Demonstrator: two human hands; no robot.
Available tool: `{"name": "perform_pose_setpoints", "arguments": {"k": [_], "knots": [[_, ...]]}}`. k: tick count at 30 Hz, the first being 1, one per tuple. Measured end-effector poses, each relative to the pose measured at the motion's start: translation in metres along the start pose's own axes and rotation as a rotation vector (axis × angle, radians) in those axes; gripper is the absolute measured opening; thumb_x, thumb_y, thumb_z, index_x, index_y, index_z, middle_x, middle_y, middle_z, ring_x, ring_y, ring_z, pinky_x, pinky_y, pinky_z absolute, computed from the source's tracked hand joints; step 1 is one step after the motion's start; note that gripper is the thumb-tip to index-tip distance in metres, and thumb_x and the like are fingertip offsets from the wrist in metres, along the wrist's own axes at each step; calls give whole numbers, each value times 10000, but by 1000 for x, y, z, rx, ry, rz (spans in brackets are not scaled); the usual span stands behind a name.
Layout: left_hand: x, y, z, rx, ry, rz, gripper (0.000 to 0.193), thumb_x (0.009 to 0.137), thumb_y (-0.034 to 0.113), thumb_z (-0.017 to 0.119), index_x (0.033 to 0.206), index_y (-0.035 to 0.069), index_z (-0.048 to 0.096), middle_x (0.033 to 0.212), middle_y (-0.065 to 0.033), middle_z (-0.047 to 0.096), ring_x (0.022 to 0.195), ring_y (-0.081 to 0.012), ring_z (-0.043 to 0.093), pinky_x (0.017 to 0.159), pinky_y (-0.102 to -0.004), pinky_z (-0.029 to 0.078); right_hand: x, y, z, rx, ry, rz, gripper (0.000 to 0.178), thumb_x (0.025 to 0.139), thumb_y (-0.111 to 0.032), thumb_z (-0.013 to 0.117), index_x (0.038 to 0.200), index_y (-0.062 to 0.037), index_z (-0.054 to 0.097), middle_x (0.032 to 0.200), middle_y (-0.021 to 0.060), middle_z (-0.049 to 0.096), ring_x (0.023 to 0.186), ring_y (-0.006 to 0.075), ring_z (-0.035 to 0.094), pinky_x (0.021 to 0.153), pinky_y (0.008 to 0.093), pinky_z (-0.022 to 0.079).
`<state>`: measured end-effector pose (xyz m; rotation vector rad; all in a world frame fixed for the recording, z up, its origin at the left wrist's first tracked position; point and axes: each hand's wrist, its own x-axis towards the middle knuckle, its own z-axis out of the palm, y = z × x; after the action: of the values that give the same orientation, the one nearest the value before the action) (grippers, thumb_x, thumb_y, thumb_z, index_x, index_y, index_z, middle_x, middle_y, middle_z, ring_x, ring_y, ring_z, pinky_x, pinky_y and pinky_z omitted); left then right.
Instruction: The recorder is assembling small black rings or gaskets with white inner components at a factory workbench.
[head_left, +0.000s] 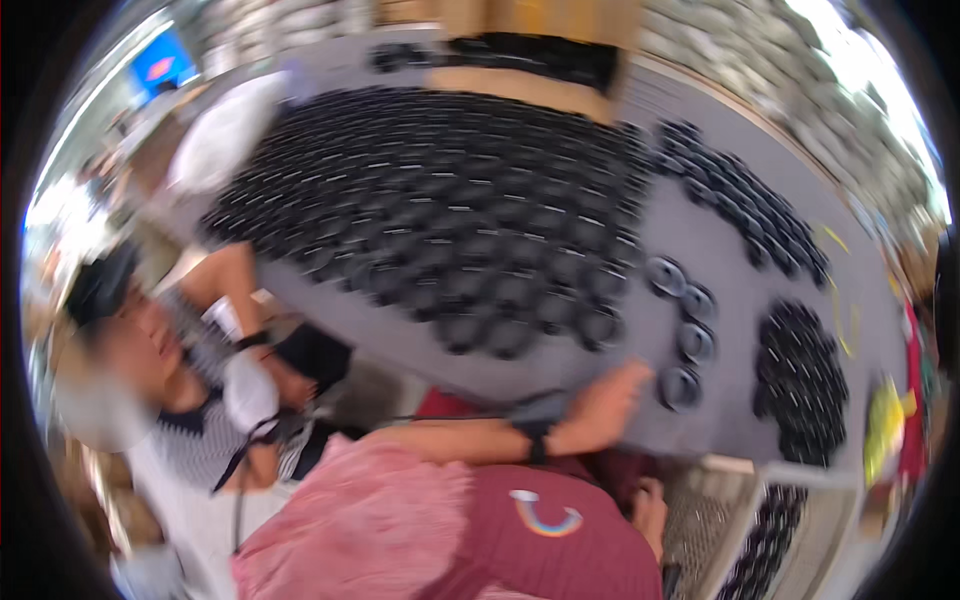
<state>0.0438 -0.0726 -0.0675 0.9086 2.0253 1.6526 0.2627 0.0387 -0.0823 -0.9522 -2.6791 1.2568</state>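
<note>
My left hand [602, 408], with a dark band on the wrist, reaches over the near edge of the grey table [400, 335]. Its fingers are stretched out and somewhat blurred, and no object shows in them. Closest to it are several black ring-shaped parts [681, 388] in a short row on the right. A large block of similar black round parts [450, 200] stands in tight rows beyond the hand. Low beside my dark red apron [520, 525] is my right hand [650, 515], partly hidden; whether it holds anything does not show.
Further black parts lie in a curved group [745, 195] and a dense cluster [800, 380] at right. A tray [725, 550] sits below the table edge. At left, a co-worker [195, 420] has a white object and a black one. A cardboard box [540, 20] stands at the back.
</note>
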Motion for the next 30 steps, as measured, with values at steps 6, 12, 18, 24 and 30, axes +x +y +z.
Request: {"name": "perform_pose_setpoints", "arguments": {"k": [6,12,18,24,30], "knots": [[21,27,-24,38,116,367,359,862,25,633,1210,24,545,1152,-177,555,898,-307,640,787,-399,521,-20,-19,-19,-407,-85,-111,167,961,-257,562,952,-99,615,646,210,619,683,448,627,631,530,479],[87,48,5,346,0,442,407,821,74,683,1209,52,562,1165,-196,554,1015,-397,579,837,-470,500,-3,-20,-36,-304,141,125,272,969,-316,565,910,-71,665,659,228,610,698,462,613,607,519,476],[119,38,36,698,-164,339,293,754,72,715,1042,93,668,1171,-183,550,1015,-384,586,842,-476,501,-1,-24,-29,217,302,181,275,1007,-277,551,981,-33,675,682,97,624,619,229,609,575,350,463],[111,23,35,696,-161,356,302,744,131,764,1016,73,646,1180,-204,535,1017,-390,587,840,-491,504,-8,-10,-13,555,395,-50,217,1038,-189,494,952,-28,610,772,26,615,622,83,548,547,231,460],[72,28,-4,670,-319,356,281,762,130,763,960,29,591,1243,-236,511,1089,-423,572,896,-475,495,19,-31,-24,682,686,-320,173,1022,-125,494,985,10,596,959,100,587,657,91,572,588,230,473]]}}
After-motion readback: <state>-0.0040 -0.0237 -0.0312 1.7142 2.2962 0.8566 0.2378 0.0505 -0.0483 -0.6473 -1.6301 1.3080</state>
